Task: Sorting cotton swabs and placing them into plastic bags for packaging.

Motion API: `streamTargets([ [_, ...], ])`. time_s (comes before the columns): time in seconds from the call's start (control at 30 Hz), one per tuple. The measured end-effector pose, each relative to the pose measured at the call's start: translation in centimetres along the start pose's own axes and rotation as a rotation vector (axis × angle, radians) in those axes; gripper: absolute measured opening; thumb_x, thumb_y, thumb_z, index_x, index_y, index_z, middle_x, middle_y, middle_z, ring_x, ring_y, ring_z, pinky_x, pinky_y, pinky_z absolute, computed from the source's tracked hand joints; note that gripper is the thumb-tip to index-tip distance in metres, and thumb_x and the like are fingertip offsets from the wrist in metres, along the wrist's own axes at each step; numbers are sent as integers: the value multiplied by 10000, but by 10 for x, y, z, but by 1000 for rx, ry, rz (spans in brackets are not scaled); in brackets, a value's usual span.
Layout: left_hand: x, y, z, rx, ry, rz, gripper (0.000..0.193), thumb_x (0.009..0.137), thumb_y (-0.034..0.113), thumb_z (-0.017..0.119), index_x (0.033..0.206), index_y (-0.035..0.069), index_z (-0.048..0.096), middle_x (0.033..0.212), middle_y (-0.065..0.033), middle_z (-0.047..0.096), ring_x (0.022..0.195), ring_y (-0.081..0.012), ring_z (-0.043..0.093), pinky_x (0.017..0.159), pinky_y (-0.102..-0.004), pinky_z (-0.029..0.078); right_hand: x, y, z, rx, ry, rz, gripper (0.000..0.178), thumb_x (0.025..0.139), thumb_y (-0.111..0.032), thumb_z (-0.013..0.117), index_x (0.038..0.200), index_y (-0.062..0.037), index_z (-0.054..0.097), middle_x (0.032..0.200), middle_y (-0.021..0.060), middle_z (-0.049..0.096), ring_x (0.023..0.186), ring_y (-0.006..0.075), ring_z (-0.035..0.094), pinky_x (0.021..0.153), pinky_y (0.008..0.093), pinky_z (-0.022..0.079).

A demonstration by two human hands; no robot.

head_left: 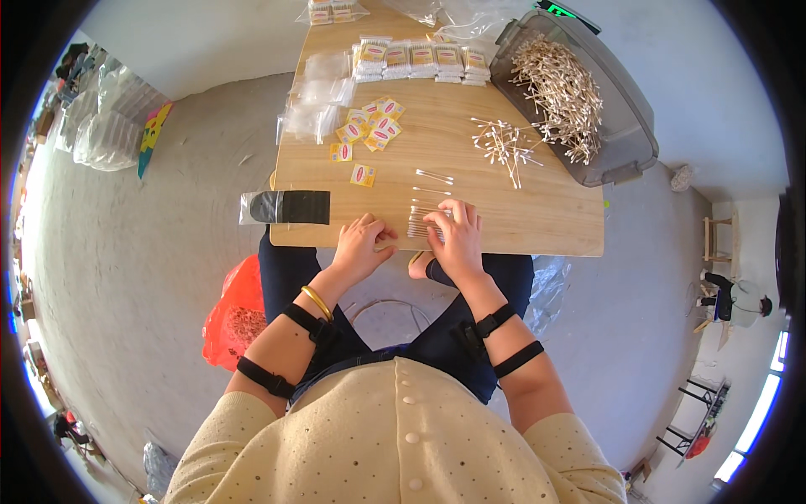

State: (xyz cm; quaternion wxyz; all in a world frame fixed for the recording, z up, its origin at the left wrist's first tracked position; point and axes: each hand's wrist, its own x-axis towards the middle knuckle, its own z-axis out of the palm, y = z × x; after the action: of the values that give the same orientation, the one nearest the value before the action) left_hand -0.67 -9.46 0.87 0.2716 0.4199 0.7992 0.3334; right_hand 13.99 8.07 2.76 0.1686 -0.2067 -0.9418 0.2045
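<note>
Both hands at the table's (537,227) near edge, swab bundle (419,223) between them, sticks lying left-right. Right hand (456,238) pressed onto bundle, fingers spread flat; left hand (363,245) curled loosely just beside, touching nothing clearly.

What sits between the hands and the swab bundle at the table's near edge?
Nothing visible. Left hand and right hand both already rest on the swab bundle; yellow labels and loose swabs lie farther back.

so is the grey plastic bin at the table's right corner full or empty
Partly full: the grey plastic bin holds a loose heap of wooden cotton swabs, with bare floor showing beside them.
</note>
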Motion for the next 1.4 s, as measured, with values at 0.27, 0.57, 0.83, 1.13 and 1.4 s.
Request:
streamTargets([
  [0.27, -1, 3, -2, 22, 4, -1, 222, 803, 231, 809, 998, 170, 725, 947, 0, 627, 1001, -210, 628, 891, -397, 435, 9, 1, -2, 6, 27, 5, 187, 802, -91, 744, 980, -150, 740, 1185, 65, 575, 1169, 325, 535, 947, 479, 441],
  [0.57, -1, 3, -3, 20, 0, 4, 227, 804, 225, 808, 1002, 168, 713, 946, 0, 620, 994, -207, 625, 889, -396, 433, 15, 5, 4, -9, 41, 22, 207, 802, -75, 727, 990, -164, 729, 1181, 50, 575, 1164, 316, 537, 933, 472, 440],
  [0.83, -1, 5, -5, 18, 3, 13, 228, 804, 220, 819, 993, 163, 705, 936, 4, 607, 953, -194, 626, 873, -385, 436, 25, 15, 9, -45, 37, 24, 231, 809, -58, 709, 1008, -175, 726, 1165, 45, 567, 1142, 309, 538, 929, 472, 437],
  [1.13, -1, 4, -4, -2, 5, 21, 232, 811, 233, 817, 999, 157, 703, 942, 5, 609, 934, -184, 632, 883, -379, 436, 30, 20, 10, -69, 19, 36, 215, 809, -34, 695, 982, -157, 728, 1170, 41, 574, 1159, 307, 535, 934, 464, 442],
  [1.4, 5, 3, -15, -130, -102, -1, 337, 936, 365, 725, 1121, 92, 654, 1061, -83, 622, 1029, -264, 621, 961, -451, 439, -6, 23, 3, 144, 43, 55, 419, 900, -168, 688, 1310, -105, 625, 1373, 126, 542, 1287, 366, 499, 1076, 499, 402],
])
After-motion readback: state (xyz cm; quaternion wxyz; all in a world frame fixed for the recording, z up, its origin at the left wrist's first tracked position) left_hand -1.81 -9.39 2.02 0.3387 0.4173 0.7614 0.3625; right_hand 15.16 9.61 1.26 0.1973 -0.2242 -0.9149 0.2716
